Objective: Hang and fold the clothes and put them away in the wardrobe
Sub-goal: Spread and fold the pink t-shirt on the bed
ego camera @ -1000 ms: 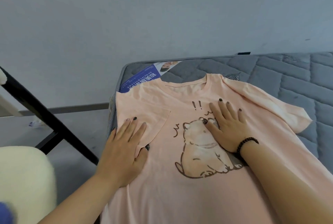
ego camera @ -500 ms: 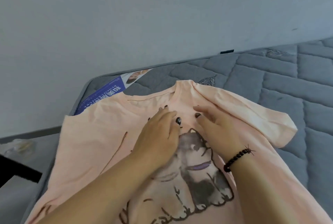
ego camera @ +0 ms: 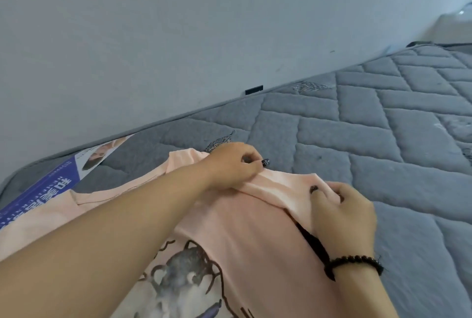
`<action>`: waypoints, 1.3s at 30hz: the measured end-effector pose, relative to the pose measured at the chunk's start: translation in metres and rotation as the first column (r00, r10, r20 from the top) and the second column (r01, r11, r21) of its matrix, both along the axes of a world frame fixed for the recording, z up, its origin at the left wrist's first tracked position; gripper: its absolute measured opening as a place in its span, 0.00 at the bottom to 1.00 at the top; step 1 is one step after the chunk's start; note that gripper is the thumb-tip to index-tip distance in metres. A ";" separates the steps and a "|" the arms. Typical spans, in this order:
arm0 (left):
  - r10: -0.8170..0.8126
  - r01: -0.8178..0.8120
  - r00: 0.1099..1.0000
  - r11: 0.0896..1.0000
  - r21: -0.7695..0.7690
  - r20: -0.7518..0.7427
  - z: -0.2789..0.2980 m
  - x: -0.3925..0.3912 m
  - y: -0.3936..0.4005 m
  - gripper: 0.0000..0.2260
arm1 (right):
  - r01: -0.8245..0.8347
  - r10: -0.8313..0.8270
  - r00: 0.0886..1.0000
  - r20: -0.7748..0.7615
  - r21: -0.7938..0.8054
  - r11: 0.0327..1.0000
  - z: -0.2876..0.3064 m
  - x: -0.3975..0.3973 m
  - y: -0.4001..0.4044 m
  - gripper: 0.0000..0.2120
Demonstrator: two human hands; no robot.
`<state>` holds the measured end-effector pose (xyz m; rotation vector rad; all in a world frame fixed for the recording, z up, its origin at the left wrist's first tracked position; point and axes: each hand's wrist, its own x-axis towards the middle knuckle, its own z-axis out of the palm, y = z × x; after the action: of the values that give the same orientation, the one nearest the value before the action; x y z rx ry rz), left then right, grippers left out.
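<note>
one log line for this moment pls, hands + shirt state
step: folding right sleeve side | left hand: pinches pink t-shirt near shoulder | right hand: grips sleeve edge | surface: grey mattress | wardrobe: not in view

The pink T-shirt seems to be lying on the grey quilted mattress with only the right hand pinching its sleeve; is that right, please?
Not quite: the head view shows both hands pinching the sleeve of the pink T-shirt, left hand and right hand. It does lie on the grey quilted mattress.
</note>
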<state>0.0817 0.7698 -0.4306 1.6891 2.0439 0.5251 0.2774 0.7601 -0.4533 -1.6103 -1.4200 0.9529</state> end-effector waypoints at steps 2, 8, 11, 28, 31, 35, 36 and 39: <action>-0.066 0.071 0.997 0.993 -0.094 0.047 0.010 -0.004 0.002 0.11 | 0.048 -0.039 0.931 -0.363 0.016 0.999 0.008 0.000 0.001 0.06; -0.031 0.033 0.997 0.999 0.037 -0.071 0.027 -0.017 0.010 0.06 | -0.091 0.133 0.735 -0.665 0.097 0.991 0.009 0.001 0.000 0.40; 0.094 -0.086 0.995 0.981 0.176 -0.041 0.023 -0.017 0.018 0.06 | 0.039 -0.014 0.955 -0.297 0.077 0.996 -0.002 0.000 0.002 0.39; 0.191 -0.202 0.978 0.962 0.183 0.081 0.002 -0.001 0.040 0.11 | 0.273 -0.243 0.957 -0.159 0.209 0.939 -0.006 0.001 0.008 0.22; 0.203 -0.215 0.974 0.968 0.127 0.101 -0.002 0.002 0.041 0.09 | 0.025 0.005 0.947 0.321 -0.088 0.996 -0.013 0.005 0.007 0.23; 0.163 -0.166 0.978 0.986 0.013 0.127 0.000 0.008 0.045 0.10 | -0.021 0.035 0.960 0.278 -0.055 0.998 -0.009 0.009 0.004 0.17; 0.146 -0.147 0.982 0.989 0.000 0.118 0.003 0.011 0.047 0.08 | -0.023 0.041 0.952 0.303 -0.062 0.998 -0.010 0.009 0.004 0.16; 0.133 -0.146 0.961 0.989 0.034 0.241 0.014 0.022 0.052 0.09 | 0.007 -0.004 0.982 0.191 -0.016 1.000 -0.009 0.010 0.008 0.06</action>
<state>0.1033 0.8217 -0.4170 1.4374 1.9961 0.7940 0.2872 0.7680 -0.4619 -1.7553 -1.5388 0.8260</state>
